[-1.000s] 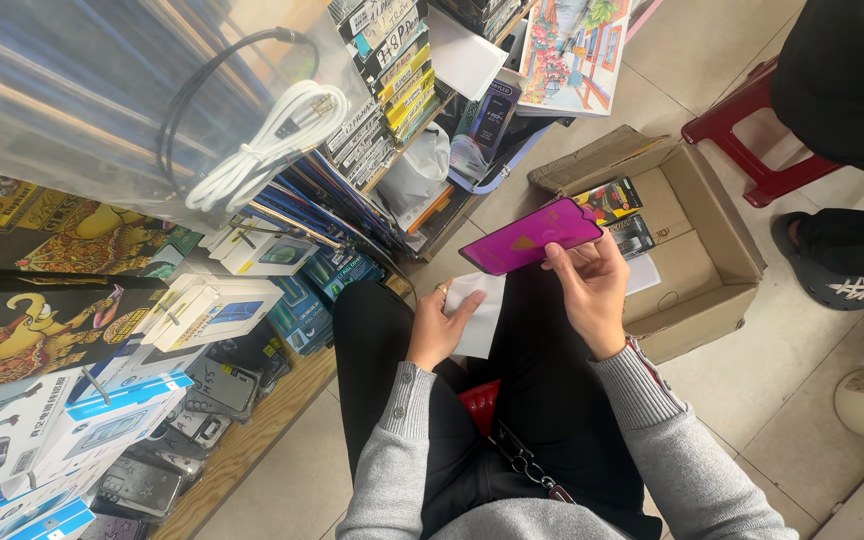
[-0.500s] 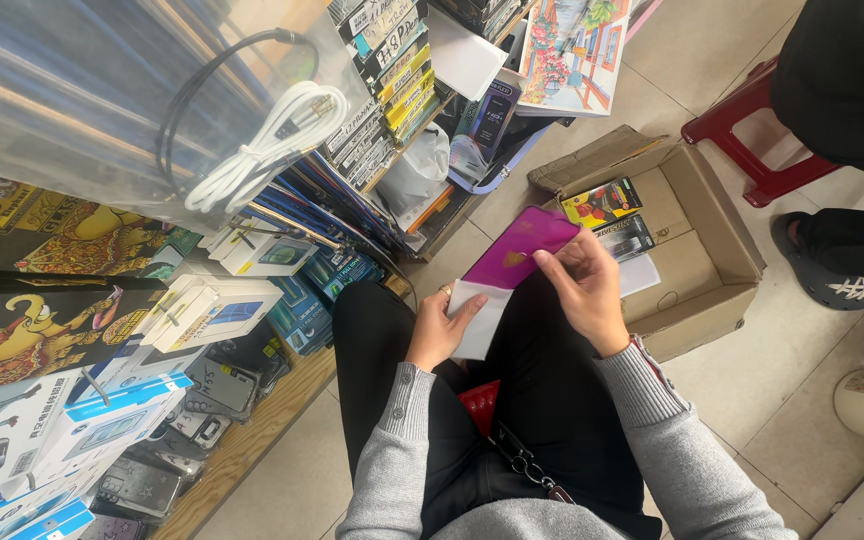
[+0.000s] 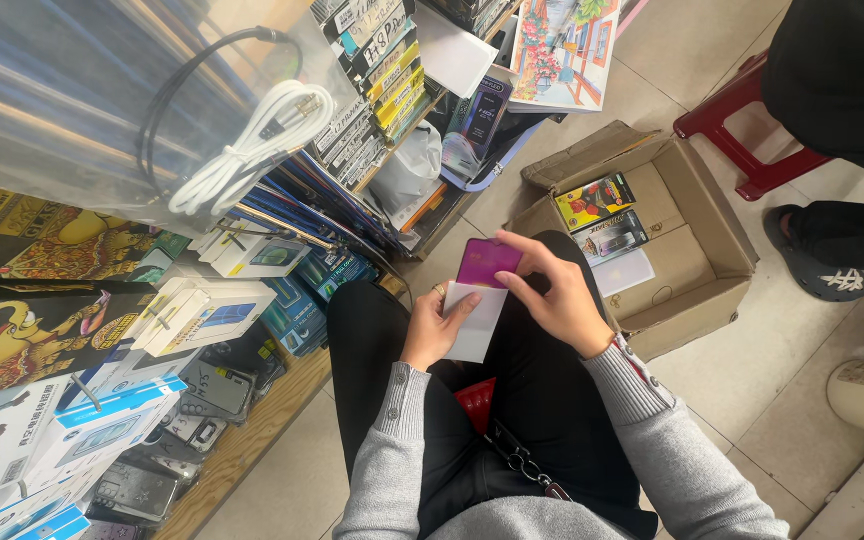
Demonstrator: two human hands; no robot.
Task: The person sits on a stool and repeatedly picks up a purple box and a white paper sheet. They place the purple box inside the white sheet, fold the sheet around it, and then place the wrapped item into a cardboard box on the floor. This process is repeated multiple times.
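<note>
Head view: left hand (image 3: 430, 328) grips a white sleeve (image 3: 476, 322) over the lap, fingers closed around its near-left edge. Right hand (image 3: 549, 297) pinches a purple glass sheet (image 3: 487, 262) at its far end; the sheet sits partly inside the sleeve. An open carton (image 3: 697, 215) lies right of the hands, with packets (image 3: 595, 200) inside.
</note>
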